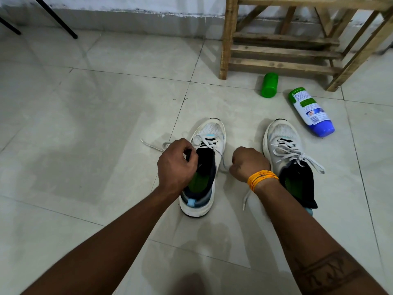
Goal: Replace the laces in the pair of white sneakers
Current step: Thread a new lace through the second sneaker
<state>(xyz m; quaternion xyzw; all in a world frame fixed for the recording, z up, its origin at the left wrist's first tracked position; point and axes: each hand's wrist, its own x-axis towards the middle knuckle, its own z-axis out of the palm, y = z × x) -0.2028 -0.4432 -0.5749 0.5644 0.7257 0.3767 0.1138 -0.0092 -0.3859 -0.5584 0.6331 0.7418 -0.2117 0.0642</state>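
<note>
Stood side by side on the tiled floor (89,116): left sneaker (209,145) with its lace (207,142) pulled slack down to the lowest eyelets, right sneaker (285,143) laced and knotted. Judged mid-unlacing of the first shoe, next needing the lace drawn clear of the remaining eyelets. Left hand (176,165) curled, pinching lace at the tongue; right hand (247,163) fisted around the other strand.

Both my forearms reach forward and down, bare, roughly parallel. My left hand (176,165) is knuckles-up, fingers curled in, thumb and forefinger pinched together in a tight grip. My right hand (247,163) is a closed fist, knuckles up, with an orange thread band (262,179) round its wrist.
</note>
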